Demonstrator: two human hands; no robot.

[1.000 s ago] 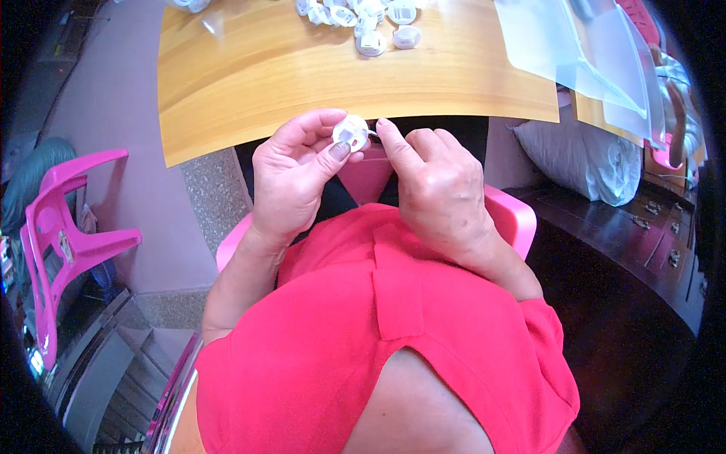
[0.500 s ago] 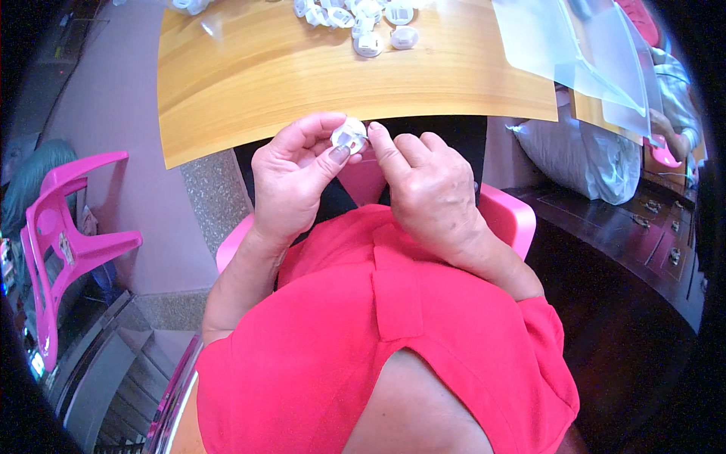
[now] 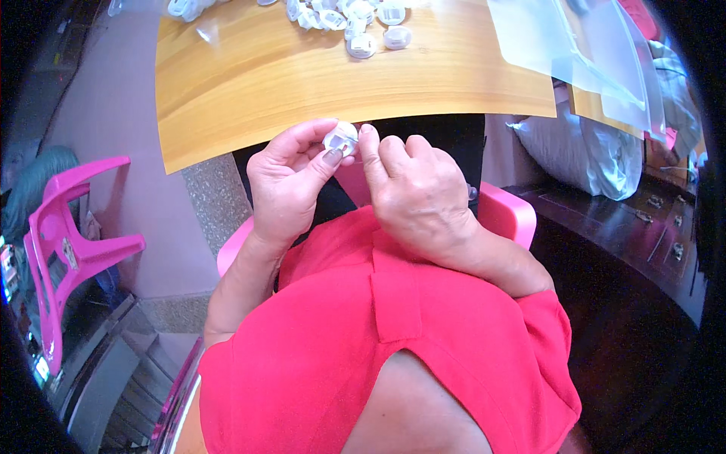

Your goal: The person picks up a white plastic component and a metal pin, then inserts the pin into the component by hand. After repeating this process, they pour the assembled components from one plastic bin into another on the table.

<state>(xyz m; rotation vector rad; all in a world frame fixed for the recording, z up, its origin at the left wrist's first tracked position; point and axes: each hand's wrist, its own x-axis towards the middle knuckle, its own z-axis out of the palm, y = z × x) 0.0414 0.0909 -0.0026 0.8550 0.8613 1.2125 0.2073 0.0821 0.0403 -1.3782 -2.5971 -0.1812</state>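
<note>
The left hand [image 3: 286, 175] pinches a small white round plastic housing [image 3: 342, 135] between thumb and fingers, the thumb's nail lying across its lower edge and the fingertips behind it mostly covered. The housing is held up just off the near edge of the table, tilted so that its recessed inner face, with a darker cut-out, shows; its finer details are too small to read. The right hand [image 3: 420, 185] comes in from the other side, its index finger reaching to the housing's right edge, the other fingers curled under; its thumb is hidden behind the hand, so whether it grips anything there cannot be told, nor whether the index fingertip actually touches the housing. Beneath the hands, the dark lap and pink chair [image 3: 508, 213] show only in part, blocked by forearms and the red top [image 3: 408, 303]. Beyond, on the wood-grain tabletop [image 3: 355, 87], more white round housings [image 3: 361, 45] lie in a loose cluster, cut off by the upper edge. To the right, a translucent plastic bin [image 3: 522, 38] overhangs the table edge; below it sits a bulging white sack [image 3: 594, 163]. Past the bin, another person's sleeve [image 3: 671, 76] is blurred near the dark rim. At left, a pink plastic chair [image 3: 113, 248] stands bent by the lens.
</note>
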